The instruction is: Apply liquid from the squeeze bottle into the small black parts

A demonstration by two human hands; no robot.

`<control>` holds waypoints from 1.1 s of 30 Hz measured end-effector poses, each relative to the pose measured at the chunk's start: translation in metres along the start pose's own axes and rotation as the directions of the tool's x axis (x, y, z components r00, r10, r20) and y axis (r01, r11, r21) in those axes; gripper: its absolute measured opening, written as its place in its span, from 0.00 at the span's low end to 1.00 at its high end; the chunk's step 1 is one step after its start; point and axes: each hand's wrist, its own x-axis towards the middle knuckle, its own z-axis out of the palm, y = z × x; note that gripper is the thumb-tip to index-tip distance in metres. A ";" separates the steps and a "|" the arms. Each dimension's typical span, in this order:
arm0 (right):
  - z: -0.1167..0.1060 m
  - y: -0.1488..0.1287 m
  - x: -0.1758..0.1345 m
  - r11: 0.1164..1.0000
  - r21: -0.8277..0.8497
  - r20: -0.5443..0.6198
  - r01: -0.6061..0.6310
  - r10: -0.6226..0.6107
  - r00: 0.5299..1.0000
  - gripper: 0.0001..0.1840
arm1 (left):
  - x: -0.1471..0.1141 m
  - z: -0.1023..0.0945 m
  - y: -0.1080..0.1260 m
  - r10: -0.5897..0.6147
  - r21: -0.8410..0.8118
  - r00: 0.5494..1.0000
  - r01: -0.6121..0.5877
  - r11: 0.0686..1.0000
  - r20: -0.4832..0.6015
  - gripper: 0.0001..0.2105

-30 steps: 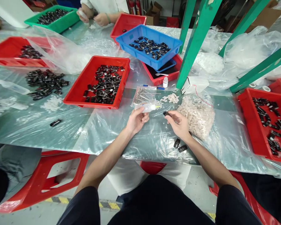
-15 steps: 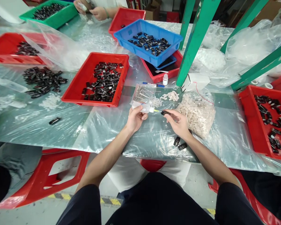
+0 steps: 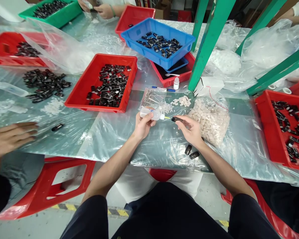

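My left hand [image 3: 144,126] is closed round a translucent squeeze bottle [image 3: 149,114] with a thin yellow-green needle tip pointing right. In the fingers of my right hand [image 3: 190,129] is a small glossy black part [image 3: 176,119], close to that tip; whether they touch I cannot tell. Two more black parts [image 3: 191,152] lie on the table below my right hand. Behind the bottle is a clear bag of thin metal pins [image 3: 153,98], with small white pieces [image 3: 181,101] heaped beside it. A large bag of beige pieces [image 3: 210,121] stands right of my right hand.
A red tray [image 3: 99,86] of black parts sits left of my hands; a blue tray [image 3: 159,43] rests on another behind. A green post [image 3: 209,46] rises there. At right stands another red tray [image 3: 284,129]. A co-worker's hand [image 3: 12,137] reaches in from the left.
A co-worker's hand has come into view at the left edge, near a loose black part. My hands keep their hold on the bottle and the black part, nearly in place.
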 end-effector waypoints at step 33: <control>-0.001 0.003 0.000 0.993 0.056 0.052 0.105 -0.107 0.993 0.15 | 0.001 -0.007 -0.001 0.114 0.060 0.991 -0.119 0.991 0.075 0.21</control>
